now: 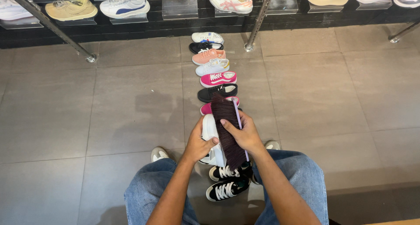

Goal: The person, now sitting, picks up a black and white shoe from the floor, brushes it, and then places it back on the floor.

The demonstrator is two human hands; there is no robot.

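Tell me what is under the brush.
Under the dark-bristled brush is a white shoe, held by the left hand; the right hand grips the brush. The bristles cover the shoe's middle, so that part is hidden.

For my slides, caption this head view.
Left hand holds white sneaker; right hand holds dark-bristled brush against it.
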